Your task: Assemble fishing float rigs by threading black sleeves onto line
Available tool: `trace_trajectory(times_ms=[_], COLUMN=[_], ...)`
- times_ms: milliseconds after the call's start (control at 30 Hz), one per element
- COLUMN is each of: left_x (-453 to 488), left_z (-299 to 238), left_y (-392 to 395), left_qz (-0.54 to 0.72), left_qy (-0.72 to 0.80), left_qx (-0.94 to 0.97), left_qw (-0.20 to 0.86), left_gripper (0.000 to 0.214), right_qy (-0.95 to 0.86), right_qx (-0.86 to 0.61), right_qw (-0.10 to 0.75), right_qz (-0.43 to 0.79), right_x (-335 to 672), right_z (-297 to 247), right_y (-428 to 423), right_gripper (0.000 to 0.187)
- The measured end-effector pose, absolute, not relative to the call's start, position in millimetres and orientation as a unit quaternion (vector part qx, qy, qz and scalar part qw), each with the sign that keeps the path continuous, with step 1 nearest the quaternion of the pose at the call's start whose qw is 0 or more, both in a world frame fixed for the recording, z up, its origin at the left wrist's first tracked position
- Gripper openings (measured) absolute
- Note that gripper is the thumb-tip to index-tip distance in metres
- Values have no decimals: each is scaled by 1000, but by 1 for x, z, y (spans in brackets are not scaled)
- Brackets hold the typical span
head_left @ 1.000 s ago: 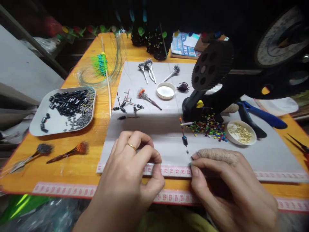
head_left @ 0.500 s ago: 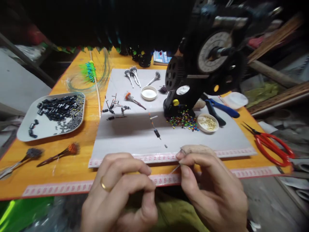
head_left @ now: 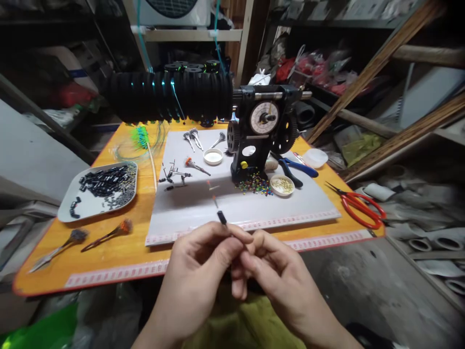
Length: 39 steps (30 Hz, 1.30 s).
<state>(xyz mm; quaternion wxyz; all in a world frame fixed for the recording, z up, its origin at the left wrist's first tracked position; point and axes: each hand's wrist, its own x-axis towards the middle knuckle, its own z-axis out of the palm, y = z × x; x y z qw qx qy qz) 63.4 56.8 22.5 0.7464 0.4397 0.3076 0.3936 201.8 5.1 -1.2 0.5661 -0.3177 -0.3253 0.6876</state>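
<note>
A thin fishing line (head_left: 215,201) carries small orange stops and a black barrel-shaped piece (head_left: 222,217); it runs down toward my fingertips. My left hand (head_left: 207,261) is closed, thumb and forefinger pinched just below the black piece. My right hand (head_left: 276,266) is closed too, its pinched fingertips touching those of the left. Whatever small part lies between the fingers is hidden. Both hands are held in front of the board's near edge. On the white board (head_left: 189,208) lie a bundle with an orange top (head_left: 196,166) and several short rigged pieces (head_left: 176,175).
A black winding machine (head_left: 261,126) with a dial stands behind. At left is a white tray (head_left: 69,213) of black and grey parts. Coloured beads (head_left: 254,184), a dish of gold parts (head_left: 282,185), blue-handled pliers (head_left: 301,167) and red scissors (head_left: 359,208) lie to the right.
My hands have come together, the left now pinching near the black piece. The view has tilted up and back, showing shelves behind the machine.
</note>
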Motion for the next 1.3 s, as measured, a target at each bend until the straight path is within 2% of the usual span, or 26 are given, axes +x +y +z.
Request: trace_trajectory(times_ms=[100, 233, 300, 467, 567, 633, 733, 867, 933, 1033, 1167, 1300], left_x=[73, 76, 74, 68, 71, 75, 81, 83, 82, 83, 86, 85], left_z=[18, 13, 9, -2, -4, -4, -3, -2, 0, 6, 17, 22], left_y=[64, 65, 61, 54, 55, 56, 56, 56, 55, 52, 47, 46], left_qz=[415, 466, 462, 451, 478, 476, 465, 461, 469, 482, 482, 464], left_qy=[258, 256, 262, 351, 381, 377, 357, 355, 384, 421, 417, 408], left_qx=[383, 329, 337, 466, 447, 421, 386, 374, 373, 350, 310, 292], left_qw=[784, 780, 778, 675, 653, 674, 713, 722, 703, 685, 706, 730], left_gripper=[11, 9, 14, 13, 13, 14, 16, 16, 19, 23, 24, 26], right_qy=[-337, -346, -347, -376, -421, -495, -637, -779, -781, -679, -605, -575], right_qx=[-344, -365, -368, -402, -436, -465, -483, -484, -537, -673, -763, -789], right_qw=[558, 552, 551, 512, 465, 456, 443, 350, 319, 278, 195, 184], right_qz=[675, 665, 664, 659, 646, 575, 406, 188, 26, -88, -119, -112], right_x=[202, 203, 204, 210, 212, 213, 217, 250, 289, 362, 428, 426], right_z=[3, 6, 5, -4, -7, -6, -6, -13, -15, -12, -6, 0], right_y=[3, 3, 5, 8, 4, -2, -12, -20, -20, -15, -3, -3], right_gripper=[18, 21, 21, 25, 17, 13, 16, 24, 25, 26, 34, 35])
